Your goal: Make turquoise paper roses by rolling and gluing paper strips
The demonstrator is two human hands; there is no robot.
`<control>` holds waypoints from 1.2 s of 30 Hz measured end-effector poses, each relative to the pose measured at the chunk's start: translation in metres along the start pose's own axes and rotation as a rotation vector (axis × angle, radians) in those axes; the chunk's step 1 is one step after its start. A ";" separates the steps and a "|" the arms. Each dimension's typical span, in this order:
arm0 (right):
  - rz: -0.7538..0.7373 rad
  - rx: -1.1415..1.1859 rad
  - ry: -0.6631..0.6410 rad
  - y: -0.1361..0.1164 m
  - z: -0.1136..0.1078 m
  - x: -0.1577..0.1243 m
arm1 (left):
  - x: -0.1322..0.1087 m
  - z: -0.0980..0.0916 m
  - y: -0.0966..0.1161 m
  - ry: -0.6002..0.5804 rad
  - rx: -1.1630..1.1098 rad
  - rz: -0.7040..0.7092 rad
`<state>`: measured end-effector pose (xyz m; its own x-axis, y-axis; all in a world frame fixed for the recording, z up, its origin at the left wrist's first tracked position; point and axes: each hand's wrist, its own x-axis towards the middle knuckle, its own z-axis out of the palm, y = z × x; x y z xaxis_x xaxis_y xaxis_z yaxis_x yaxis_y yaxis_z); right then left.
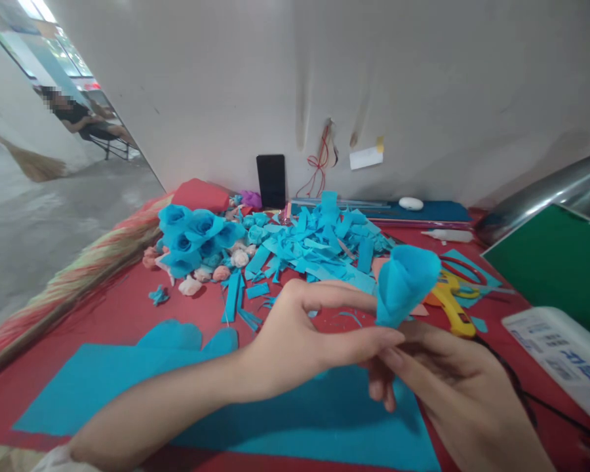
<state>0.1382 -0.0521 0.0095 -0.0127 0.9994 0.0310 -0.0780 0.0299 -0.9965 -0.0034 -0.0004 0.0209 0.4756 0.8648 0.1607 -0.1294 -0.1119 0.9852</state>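
A blue paper flower (406, 283) with overlapping petals stands upright between my two hands, right of the middle. My left hand (319, 328) comes in from the left, its thumb and fingers closed around the flower's base. From the lower right my right hand (465, 387) pinches the same base, its thumb tip touching the left thumb. The lower end of the flower is hidden by the fingers. Beneath the hands lies a large blue paper sheet (142, 383), with rounded blue petal pieces (172, 334) along its far edge.
Finished blue flowers (196, 233) stand at the left beside small pink and white paper roses (221, 272). Behind is a heap of blue paper strips (324, 236). A yellow glue gun (455, 305), scissors (465, 269) and a white box (555, 354) lie right. A person (81, 118) sits far left.
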 end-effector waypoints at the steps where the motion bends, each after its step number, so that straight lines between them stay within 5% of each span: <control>1: 0.013 -0.007 0.041 -0.001 0.002 -0.001 | 0.000 0.000 0.000 -0.014 -0.018 0.000; 8: 0.040 0.008 0.134 -0.002 0.010 -0.004 | -0.002 -0.001 0.002 -0.014 -0.062 0.040; 36: 0.049 0.081 0.088 0.003 0.013 -0.002 | -0.001 0.002 0.006 0.002 -0.185 0.024</control>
<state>0.1248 -0.0542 0.0079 0.0686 0.9973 -0.0276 -0.1600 -0.0163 -0.9870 -0.0031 -0.0025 0.0264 0.4692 0.8638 0.1837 -0.2985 -0.0407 0.9535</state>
